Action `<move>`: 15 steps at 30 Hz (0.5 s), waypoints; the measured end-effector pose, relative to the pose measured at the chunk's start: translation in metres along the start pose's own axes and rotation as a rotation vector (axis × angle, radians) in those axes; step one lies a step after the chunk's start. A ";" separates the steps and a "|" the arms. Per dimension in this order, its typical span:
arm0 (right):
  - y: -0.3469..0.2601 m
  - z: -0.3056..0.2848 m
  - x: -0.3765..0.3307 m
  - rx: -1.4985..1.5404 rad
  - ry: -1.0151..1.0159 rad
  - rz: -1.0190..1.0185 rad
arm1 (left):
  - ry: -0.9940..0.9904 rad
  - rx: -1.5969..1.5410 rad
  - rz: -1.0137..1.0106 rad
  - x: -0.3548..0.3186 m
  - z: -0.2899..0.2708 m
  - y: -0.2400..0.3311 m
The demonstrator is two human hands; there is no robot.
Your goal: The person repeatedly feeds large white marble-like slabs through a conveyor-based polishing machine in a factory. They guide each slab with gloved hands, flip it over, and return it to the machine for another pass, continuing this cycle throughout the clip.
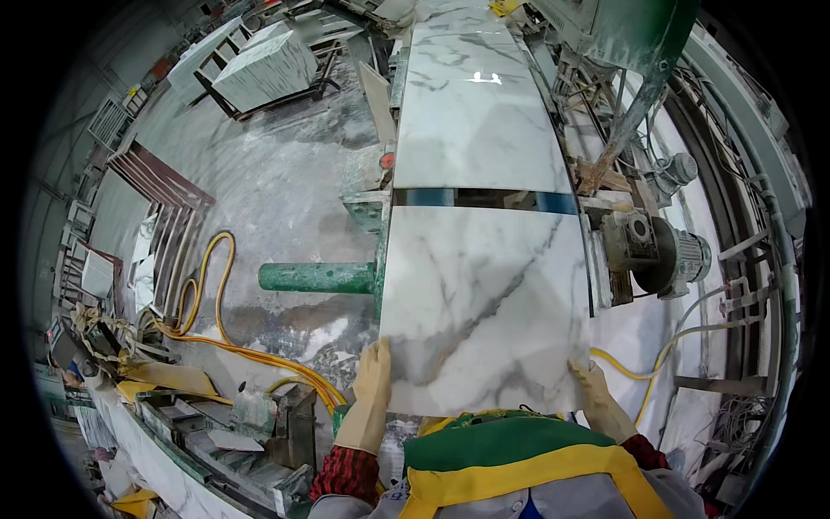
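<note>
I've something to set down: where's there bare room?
Bare: the grey floor between the white block and green cylinder, and the near slab beyond the left hand and right hand. Crowded: the right side with motors, and the lower left with yellow hoses and scraps.

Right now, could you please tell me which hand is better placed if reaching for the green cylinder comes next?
Probably the left hand: it is at the left edge of the nearer slab, on the same side as the green cylinder; the right hand is at the opposite edge.

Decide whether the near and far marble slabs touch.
Apart: the head view shows blue bands in the gap between the near slab and far slab.
</note>
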State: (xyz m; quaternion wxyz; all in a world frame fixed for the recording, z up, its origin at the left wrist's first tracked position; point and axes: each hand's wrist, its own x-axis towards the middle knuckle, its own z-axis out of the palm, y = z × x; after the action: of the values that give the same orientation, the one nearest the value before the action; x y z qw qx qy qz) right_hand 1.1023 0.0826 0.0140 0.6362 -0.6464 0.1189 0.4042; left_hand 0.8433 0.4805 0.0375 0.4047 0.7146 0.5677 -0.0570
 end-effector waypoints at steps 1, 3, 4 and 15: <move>0.002 -0.004 0.010 -0.017 -0.035 -0.021 | 0.011 0.036 0.057 0.014 0.007 -0.014; 0.013 -0.016 0.029 -0.040 -0.090 -0.057 | -0.001 0.030 0.056 0.024 0.004 -0.014; 0.011 -0.011 0.029 -0.024 -0.074 -0.068 | -0.018 -0.019 -0.006 0.025 -0.002 -0.001; -0.027 0.015 0.044 -0.263 0.118 -0.107 | 0.047 0.029 0.032 0.043 -0.006 0.036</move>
State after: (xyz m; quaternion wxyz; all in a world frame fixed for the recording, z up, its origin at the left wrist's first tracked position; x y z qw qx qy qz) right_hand 1.1429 0.1170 0.0062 0.5585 -0.7523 0.0674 0.3430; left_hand 0.8868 0.5164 0.0366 0.3817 0.7307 0.5645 -0.0422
